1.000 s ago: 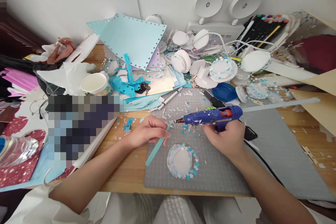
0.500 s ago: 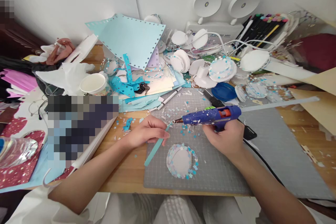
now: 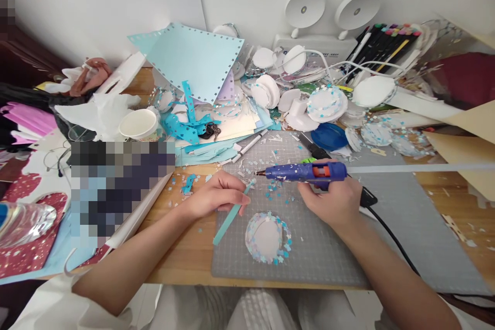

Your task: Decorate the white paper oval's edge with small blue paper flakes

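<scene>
My left hand [image 3: 222, 193] is closed on a narrow light-teal strip [image 3: 228, 223], held slanted over the grey cutting mat [image 3: 328, 247]. A small pale bit sits at the strip's upper end. In my right hand [image 3: 332, 198] is a blue hot glue gun [image 3: 294, 172], a long translucent glue stick [image 3: 390, 168] trailing out of its back. Its nozzle points left, just above the strip's upper end and apart from it. Below both hands a round white disc [image 3: 265, 237] lies on the mat, ringed with blue and white flower-shaped paper bits.
Paper scraps, a pen [image 3: 249, 147] and a blue lid [image 3: 328, 136] lie at the mat's far side. Behind them are piled decorated white discs [image 3: 327, 103], a double-headed lamp [image 3: 305, 9] and black markers [image 3: 390, 51]. A paper cup [image 3: 138, 124] stands left. A black cable [image 3: 390, 237] runs right.
My right hand has levelled the glue gun and drawn its nozzle slightly up and away from the strip's end. My left hand stays in place with the strip.
</scene>
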`<state>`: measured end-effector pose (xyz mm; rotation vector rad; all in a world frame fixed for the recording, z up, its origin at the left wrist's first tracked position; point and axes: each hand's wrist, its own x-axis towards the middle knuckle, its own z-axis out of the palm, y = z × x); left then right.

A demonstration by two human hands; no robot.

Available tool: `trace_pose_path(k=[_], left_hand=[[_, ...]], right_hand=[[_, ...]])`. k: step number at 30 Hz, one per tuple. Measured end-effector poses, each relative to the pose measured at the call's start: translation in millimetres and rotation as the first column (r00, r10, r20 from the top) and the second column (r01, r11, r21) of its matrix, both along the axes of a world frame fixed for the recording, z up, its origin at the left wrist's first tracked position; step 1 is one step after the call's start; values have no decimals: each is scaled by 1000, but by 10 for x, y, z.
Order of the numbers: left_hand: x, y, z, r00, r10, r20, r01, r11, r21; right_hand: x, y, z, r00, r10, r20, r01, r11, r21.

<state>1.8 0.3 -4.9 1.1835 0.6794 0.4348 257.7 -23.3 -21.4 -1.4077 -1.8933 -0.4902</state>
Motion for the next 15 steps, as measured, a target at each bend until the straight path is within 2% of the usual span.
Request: trace_pose_path(k=[4, 8, 11, 13, 15], left_hand=[[7, 2, -2, 1000, 10, 3, -10, 1000, -1], [13, 2, 0, 1000, 26, 4, -26, 1000, -13], [13, -3, -2, 1000, 26, 8, -26, 1000, -3], [14, -6, -5, 1000, 26, 14, -26, 1000, 5], [16, -8, -7, 999, 29, 22, -29, 1000, 8]], right_hand=[[101, 15, 43, 977, -194, -92, 196, 981, 8], [409, -65, 136, 864, -445, -235, 450, 892, -35], [762, -225, 148, 739, -607, -291, 605, 789, -110], [988, -365, 114, 617, -755, -222, 719, 655, -234], [1167, -503, 54, 558, -820, -126, 749, 564, -349]])
